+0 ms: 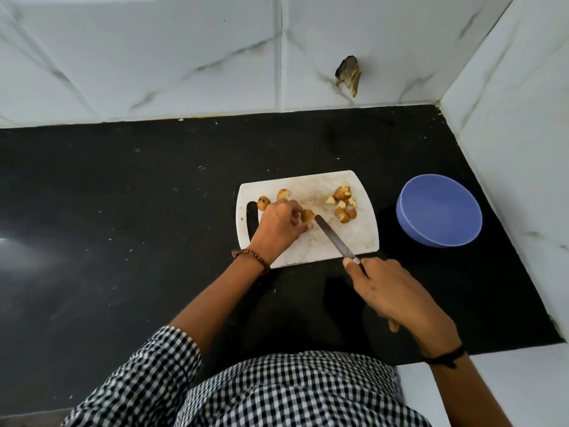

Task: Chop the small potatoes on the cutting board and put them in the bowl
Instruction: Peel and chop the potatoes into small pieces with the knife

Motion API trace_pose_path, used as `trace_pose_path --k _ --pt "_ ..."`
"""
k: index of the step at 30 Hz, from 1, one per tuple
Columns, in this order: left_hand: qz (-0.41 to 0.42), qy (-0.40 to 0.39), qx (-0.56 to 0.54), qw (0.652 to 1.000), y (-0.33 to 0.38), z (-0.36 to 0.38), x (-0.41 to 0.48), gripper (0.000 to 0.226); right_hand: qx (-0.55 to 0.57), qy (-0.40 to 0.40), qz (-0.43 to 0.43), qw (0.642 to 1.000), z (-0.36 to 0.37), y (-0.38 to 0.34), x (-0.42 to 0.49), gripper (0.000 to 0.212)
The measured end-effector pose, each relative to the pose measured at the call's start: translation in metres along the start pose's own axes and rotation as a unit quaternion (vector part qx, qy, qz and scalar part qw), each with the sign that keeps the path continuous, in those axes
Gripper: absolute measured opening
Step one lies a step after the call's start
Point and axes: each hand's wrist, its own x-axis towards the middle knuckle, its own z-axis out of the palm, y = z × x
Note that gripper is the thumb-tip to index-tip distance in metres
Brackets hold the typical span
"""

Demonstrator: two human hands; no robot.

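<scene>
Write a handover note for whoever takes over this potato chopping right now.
Left hand holds a potato on the cutting board; right hand grips the knife, tip beside it.
Done: chopped pieces piled at the board's right end.
To do: that potato, two whole potatoes at the left end, then everything into the blue bowl, right of the board, with nothing in it.

The knife's point(335, 238) handle is buried in the grip of the right hand point(388, 291). The left hand point(281, 224) hides part of one potato point(307, 214) and the cutting board's point(354, 238) lower left corner. The bench point(123, 211) runs off the frame's left edge.
</scene>
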Motion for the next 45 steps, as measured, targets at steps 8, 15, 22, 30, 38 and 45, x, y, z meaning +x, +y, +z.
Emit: trace_pose_path --k 8,15,22,30,38,45 --pt "0.086 -0.083 0.076 0.990 -0.001 -0.012 0.013 0.041 0.067 0.038 0.014 0.997 -0.002 0.005 0.012 0.050" --pt "0.079 -0.012 0.060 0.995 0.005 0.000 0.014 0.026 0.142 0.039 0.003 0.989 0.002 0.005 0.028 0.051" --pt "0.031 0.037 -0.019 0.999 0.006 0.011 0.007 0.022 0.193 0.050 -0.019 0.980 0.009 0.000 0.039 0.049" --pt "0.042 0.015 -0.014 0.999 0.002 0.004 0.006 0.028 0.238 0.078 -0.016 0.968 0.017 -0.002 0.055 0.052" --pt "0.037 0.053 -0.012 0.998 0.007 0.006 0.001 0.015 0.295 0.118 -0.024 0.948 0.023 -0.007 0.077 0.047" --pt "0.040 0.056 -0.028 0.997 0.006 0.008 0.001 0.030 0.247 0.186 -0.069 0.949 0.028 -0.012 0.096 0.030"
